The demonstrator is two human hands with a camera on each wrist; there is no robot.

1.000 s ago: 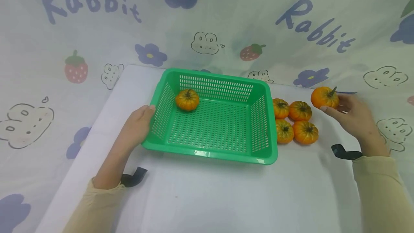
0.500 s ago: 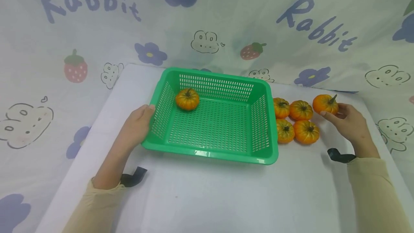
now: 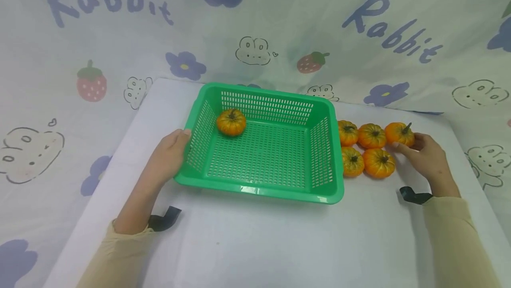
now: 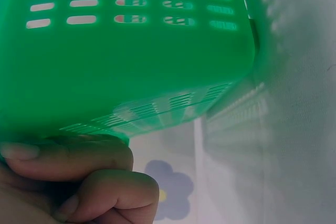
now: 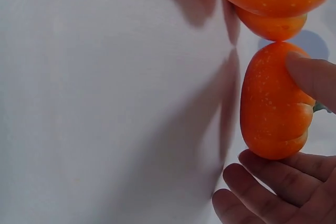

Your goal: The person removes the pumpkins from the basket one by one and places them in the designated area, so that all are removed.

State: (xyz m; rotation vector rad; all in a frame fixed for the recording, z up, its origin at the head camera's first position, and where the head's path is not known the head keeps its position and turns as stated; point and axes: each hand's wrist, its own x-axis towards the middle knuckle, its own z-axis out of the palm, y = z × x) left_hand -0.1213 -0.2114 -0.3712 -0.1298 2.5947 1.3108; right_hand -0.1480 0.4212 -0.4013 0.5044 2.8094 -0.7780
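Note:
My left hand (image 3: 167, 154) grips the left rim of a green plastic basket (image 3: 255, 192), thumb on top. In the left wrist view its fingers (image 4: 118, 195) curl under the rim, against the basket wall (image 4: 126, 61). One small orange pumpkin (image 3: 231, 123) sits inside, in the back left corner. My right hand (image 3: 427, 157) holds another pumpkin (image 3: 399, 134) by its side, stem tilted to the right. In the right wrist view, thumb and fingers lie on opposite sides of this pumpkin (image 5: 275, 103), close to the tabletop; whether it touches is unclear.
Several more pumpkins (image 3: 378, 163) stand in two rows right of the basket; its wall partly hides the left ones. A white cloth covers the table (image 3: 255, 243). Behind hangs a patterned curtain (image 3: 279, 21) with rabbits and flowers.
My right hand has lowered the pumpkin and brought it left, beside the back row of pumpkins. The left hand and the basket have stayed in place.

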